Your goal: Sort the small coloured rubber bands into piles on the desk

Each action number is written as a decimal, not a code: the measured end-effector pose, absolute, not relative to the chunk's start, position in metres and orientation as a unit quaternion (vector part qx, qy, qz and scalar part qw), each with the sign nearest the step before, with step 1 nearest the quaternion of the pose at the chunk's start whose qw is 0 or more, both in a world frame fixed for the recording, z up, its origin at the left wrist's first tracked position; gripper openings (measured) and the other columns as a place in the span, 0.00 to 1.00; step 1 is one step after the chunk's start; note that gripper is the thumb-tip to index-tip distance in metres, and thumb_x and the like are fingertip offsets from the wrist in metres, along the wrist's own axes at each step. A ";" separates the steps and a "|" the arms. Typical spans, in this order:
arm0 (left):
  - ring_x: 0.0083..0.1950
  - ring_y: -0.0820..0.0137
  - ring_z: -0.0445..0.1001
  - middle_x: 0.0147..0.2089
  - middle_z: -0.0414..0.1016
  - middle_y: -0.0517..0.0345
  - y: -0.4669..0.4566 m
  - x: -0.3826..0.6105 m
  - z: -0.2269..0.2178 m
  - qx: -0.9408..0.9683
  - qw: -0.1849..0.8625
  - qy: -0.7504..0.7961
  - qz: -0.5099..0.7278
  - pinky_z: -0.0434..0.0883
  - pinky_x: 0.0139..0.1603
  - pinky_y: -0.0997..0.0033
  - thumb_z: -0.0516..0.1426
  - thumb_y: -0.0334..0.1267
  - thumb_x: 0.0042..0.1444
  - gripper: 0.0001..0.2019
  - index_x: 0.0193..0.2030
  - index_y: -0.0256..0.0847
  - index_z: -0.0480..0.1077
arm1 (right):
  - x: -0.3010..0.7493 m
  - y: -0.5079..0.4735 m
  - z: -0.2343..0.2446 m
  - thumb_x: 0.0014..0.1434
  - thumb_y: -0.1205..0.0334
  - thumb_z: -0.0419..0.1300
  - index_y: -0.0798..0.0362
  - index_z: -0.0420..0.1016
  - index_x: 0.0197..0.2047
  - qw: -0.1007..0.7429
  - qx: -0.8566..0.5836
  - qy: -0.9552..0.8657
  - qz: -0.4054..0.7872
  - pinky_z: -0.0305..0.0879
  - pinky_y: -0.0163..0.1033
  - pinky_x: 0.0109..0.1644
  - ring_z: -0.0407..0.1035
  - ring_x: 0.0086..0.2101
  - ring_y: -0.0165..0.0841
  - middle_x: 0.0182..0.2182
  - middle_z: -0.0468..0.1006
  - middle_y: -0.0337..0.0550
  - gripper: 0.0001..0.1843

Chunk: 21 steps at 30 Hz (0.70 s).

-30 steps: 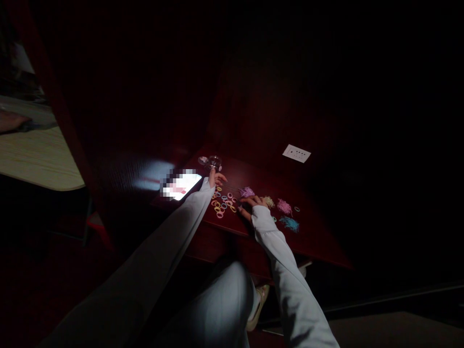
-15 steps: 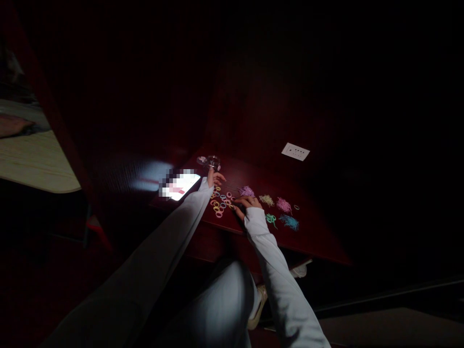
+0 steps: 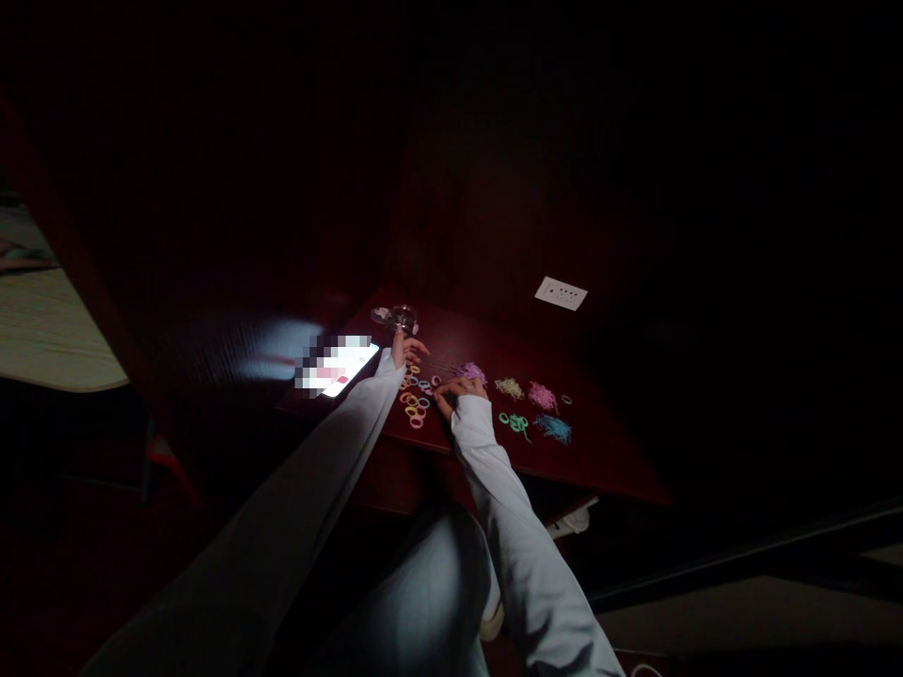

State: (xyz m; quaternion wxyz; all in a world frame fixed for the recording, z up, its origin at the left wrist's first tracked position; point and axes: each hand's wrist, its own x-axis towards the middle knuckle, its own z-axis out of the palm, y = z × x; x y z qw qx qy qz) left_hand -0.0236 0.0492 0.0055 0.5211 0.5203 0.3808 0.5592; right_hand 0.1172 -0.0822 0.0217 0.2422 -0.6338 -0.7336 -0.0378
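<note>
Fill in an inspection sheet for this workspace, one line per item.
Surface: dark red desk, dimly lit.
Job's things: mixed coloured rings; to their right, purple pile, pale yellow pile, pink pile, green pile and blue pile; lone ring beside the pink pile.
Clutter: lit phone-like device; transparent item.
Grips: left hand beside the transparent item, contact unclear; right hand at the rings' edge, hold unclear.
Cables: none certain; pale curved object at bottom edge unidentified.
Surroundings: white socket plate beyond the desk; pale wooden tabletop at left.
</note>
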 end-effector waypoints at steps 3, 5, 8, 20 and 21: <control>0.29 0.70 0.70 0.32 0.78 0.49 0.048 -0.023 0.008 0.491 0.537 0.377 0.573 0.67 0.31 0.70 0.36 0.62 0.70 0.37 0.25 0.39 0.71 | 0.127 -0.079 0.030 0.69 0.58 0.59 0.47 0.84 0.45 0.266 -0.648 -0.713 -0.031 0.59 0.40 0.54 0.66 0.49 0.39 0.46 0.81 0.43 0.11; 0.29 0.71 0.70 0.32 0.78 0.49 0.048 -0.023 0.011 0.480 0.554 0.373 0.569 0.67 0.30 0.70 0.37 0.62 0.70 0.37 0.24 0.39 0.71 | 0.137 -0.074 0.036 0.69 0.58 0.59 0.47 0.84 0.46 0.272 -0.662 -0.698 -0.029 0.58 0.40 0.54 0.65 0.50 0.39 0.47 0.81 0.44 0.12; 0.28 0.72 0.68 0.32 0.79 0.49 0.048 -0.025 0.015 0.475 0.574 0.372 0.553 0.66 0.29 0.71 0.39 0.63 0.69 0.36 0.24 0.39 0.71 | 0.151 -0.067 0.043 0.67 0.60 0.60 0.48 0.85 0.45 0.261 -0.681 -0.683 -0.024 0.58 0.40 0.54 0.65 0.50 0.40 0.46 0.81 0.45 0.11; 0.27 0.72 0.69 0.32 0.79 0.49 0.054 -0.021 0.007 0.491 0.543 0.383 0.562 0.65 0.30 0.72 0.36 0.61 0.70 0.37 0.24 0.39 0.71 | 0.130 -0.068 0.035 0.68 0.50 0.62 0.46 0.85 0.44 0.217 -0.637 -0.738 0.048 0.53 0.46 0.57 0.63 0.52 0.44 0.47 0.80 0.45 0.13; 0.27 0.72 0.69 0.31 0.79 0.49 0.055 -0.021 0.007 0.488 0.546 0.383 0.563 0.65 0.30 0.72 0.36 0.61 0.70 0.37 0.24 0.39 0.71 | 0.128 -0.069 0.035 0.68 0.50 0.62 0.46 0.85 0.44 0.213 -0.635 -0.741 0.048 0.53 0.46 0.57 0.63 0.52 0.44 0.48 0.80 0.46 0.13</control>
